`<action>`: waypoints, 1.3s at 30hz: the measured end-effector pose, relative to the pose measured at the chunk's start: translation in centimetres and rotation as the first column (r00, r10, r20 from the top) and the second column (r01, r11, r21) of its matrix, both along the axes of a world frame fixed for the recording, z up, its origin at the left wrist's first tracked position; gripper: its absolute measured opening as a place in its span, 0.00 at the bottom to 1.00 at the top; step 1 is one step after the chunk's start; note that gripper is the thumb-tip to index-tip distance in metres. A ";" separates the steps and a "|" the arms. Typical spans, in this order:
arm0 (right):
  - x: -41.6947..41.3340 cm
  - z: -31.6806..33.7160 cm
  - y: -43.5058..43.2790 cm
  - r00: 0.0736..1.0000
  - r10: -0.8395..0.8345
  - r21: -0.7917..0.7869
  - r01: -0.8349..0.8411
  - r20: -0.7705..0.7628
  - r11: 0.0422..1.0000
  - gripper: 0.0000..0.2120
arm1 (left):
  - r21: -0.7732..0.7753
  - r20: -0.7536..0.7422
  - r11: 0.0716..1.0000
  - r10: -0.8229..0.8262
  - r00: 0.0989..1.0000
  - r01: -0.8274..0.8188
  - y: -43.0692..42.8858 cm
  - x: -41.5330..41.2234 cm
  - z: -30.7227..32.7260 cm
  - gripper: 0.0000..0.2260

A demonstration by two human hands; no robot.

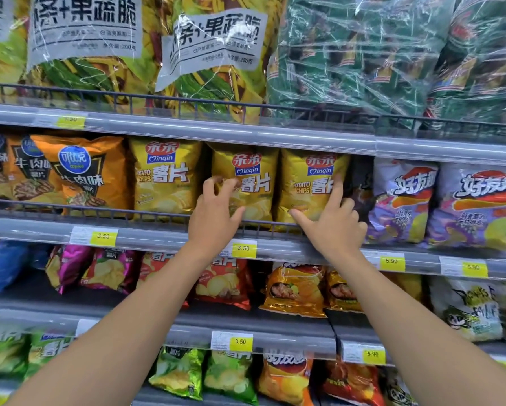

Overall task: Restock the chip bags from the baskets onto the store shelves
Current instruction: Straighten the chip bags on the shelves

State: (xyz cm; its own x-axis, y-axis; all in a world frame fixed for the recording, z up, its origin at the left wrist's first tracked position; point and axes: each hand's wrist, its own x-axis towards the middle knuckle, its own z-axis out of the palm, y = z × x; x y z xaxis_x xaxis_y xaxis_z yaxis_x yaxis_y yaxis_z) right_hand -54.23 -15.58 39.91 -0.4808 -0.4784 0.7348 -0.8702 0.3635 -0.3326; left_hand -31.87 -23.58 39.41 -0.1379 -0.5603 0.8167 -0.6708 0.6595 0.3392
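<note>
Both hands are up at centre frame. Left hand pinches the middle yellow chip bag, fingers curled, thumb under. Right hand presses a straight index finger and thumb on the right yellow chip bag. Both bags stand upright behind the shelf edge. Purple bags sit at right.

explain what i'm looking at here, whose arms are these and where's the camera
No machine here: these are a person's two bare arms, filmed by one camera worn on their head, looking forward and down at store shelves. The left hand curls its fingers round the edge of the middle yellow chip bag; the right hand presses forefinger and thumb against the right yellow chip bag. Both bags stand on a shelf with yellow price tags, among other snack bags.
</note>
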 end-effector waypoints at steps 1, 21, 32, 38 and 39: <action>0.0 -0.2 0.2 1.000 0.002 -0.018 -0.003 -0.017 1.000 0.56 | 0.001 -0.001 1.000 -0.003 1.000 0.003 0.3 0.0 -0.1 0.24; 1.8 -6.0 9.5 0.996 0.082 0.044 -0.083 0.032 0.996 0.50 | -0.104 0.115 0.995 -0.003 0.993 0.015 7.5 1.8 -7.7 0.29; -1.5 -17.9 15.0 0.981 -0.029 0.253 -0.021 0.194 0.967 0.51 | 0.317 0.161 0.932 -0.237 0.958 0.177 10.9 -1.7 -18.2 0.35; -5.8 -19.3 13.3 0.976 -0.042 0.336 -0.033 0.214 0.941 0.53 | 0.464 0.134 0.872 -0.245 0.960 0.158 9.0 -6.3 -19.0 0.43; -6.7 -19.1 12.8 0.977 -0.037 0.341 -0.039 0.212 0.939 0.54 | 0.489 0.125 0.860 -0.232 0.965 0.143 8.5 -7.2 -18.9 0.44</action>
State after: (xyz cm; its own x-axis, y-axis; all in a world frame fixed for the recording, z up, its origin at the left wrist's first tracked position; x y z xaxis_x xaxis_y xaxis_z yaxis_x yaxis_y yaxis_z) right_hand -60.94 -2.80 20.78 -0.6065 -0.6824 0.4080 -0.7935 0.4868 -0.3653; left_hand -39.04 -15.10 20.47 -0.3939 -0.8209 0.4136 -0.6277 0.5689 0.5313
